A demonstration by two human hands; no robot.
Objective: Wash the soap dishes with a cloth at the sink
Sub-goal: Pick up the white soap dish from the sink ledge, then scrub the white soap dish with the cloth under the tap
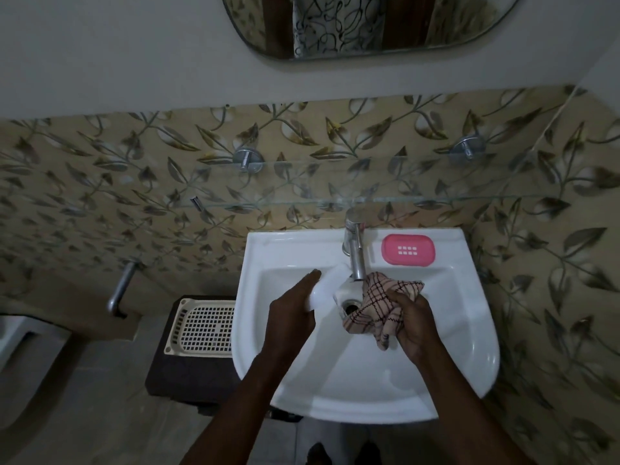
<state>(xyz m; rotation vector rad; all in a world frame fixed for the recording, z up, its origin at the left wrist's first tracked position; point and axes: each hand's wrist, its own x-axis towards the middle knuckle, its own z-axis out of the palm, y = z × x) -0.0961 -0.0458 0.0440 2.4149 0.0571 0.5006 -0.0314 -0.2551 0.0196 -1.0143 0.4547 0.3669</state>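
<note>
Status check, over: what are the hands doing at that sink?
Left hand holding white dish under tap. Right hand gripping checked cloth. Pink dish waiting on sink ledge. Nothing in the way.

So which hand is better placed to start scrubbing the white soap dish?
The right hand, probably. It already grips the checked cloth beside the drain, right next to the white soap dish, which the left hand holds under the tap.
</note>
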